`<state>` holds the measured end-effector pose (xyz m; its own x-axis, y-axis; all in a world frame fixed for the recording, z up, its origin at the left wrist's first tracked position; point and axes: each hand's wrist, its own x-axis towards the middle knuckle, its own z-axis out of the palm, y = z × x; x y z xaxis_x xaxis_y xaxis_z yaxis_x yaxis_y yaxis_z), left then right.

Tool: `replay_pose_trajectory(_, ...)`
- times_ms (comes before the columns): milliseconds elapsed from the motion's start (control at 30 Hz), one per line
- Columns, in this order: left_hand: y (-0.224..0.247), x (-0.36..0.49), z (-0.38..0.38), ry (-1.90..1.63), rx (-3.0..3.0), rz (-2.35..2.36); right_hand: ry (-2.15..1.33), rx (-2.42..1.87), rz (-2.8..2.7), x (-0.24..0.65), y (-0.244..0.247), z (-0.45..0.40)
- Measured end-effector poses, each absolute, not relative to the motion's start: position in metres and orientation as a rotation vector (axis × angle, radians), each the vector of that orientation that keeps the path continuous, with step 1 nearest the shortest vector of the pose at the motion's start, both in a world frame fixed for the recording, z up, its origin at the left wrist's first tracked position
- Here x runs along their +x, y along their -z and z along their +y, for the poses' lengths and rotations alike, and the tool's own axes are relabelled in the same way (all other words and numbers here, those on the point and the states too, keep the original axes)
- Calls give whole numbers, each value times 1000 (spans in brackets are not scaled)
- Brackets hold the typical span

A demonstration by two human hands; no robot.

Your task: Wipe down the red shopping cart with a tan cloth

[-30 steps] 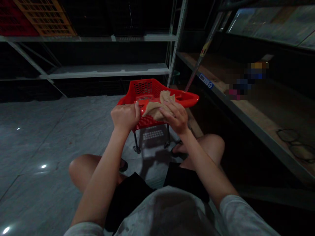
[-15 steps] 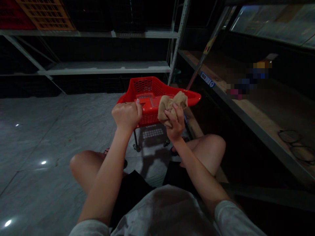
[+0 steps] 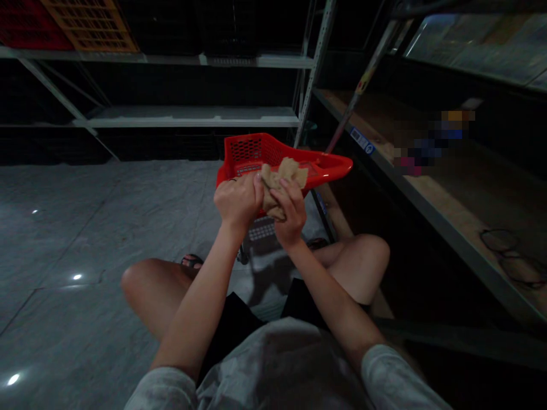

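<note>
Left hand [image 3: 237, 199] is gripping the red cart [image 3: 335, 166], bracing it; right hand [image 3: 292, 215] is clutching bunched cloth [image 3: 291, 168], ideally pressing evenly.

Dim, with glare spots below.

My hands: two — bare left hand [image 3: 239, 199], bare right hand [image 3: 291, 212] | red perforated plastic cart [image 3: 277, 149]: one | crumpled tan cloth [image 3: 273, 196]: one | bright slatted plastic crates: two — red crate [image 3: 32, 25], orange crate [image 3: 92, 25] | blue-and-white rectangular shelf label [image 3: 362, 140]: one | black strappy sandals [image 3: 192, 261] on my feet: two
</note>
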<state>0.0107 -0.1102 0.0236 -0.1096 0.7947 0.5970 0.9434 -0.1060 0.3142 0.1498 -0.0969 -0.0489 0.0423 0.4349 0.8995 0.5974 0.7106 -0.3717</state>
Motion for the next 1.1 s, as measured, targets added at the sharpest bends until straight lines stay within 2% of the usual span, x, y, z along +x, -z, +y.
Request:
replay_pose_trajectory(267,-47,13,-136,1237,-2468,-1313,-723,-653,-1627,160,-28,-117)
replay_pose_trajectory(367,-50,13,-130,1268,-2441,-1312,-821,-651,-1801,182,-48,-109)
replay_pose_trajectory(533,-46,5,-119,1193,-2229,-1575,-436,-840,-1920,209,-50,-69)
replay_pose_trajectory(733,-36,67,-118,984,-2227,-1520,101,-1217,-2096,210,-31,-29)
replay_pose_trajectory(833,-32,69,-116,912,-2231,-1504,159,-1235,-2099,214,-28,-28)
replay_pose_trajectory(933,-25,31,-126,901,-2257,-1482,168,-1201,-2096,220,-30,-30)
replay_pose_trajectory(1100,-15,-20,-153,1110,-1999,-1685,177,-1175,-2091,221,-30,-28)
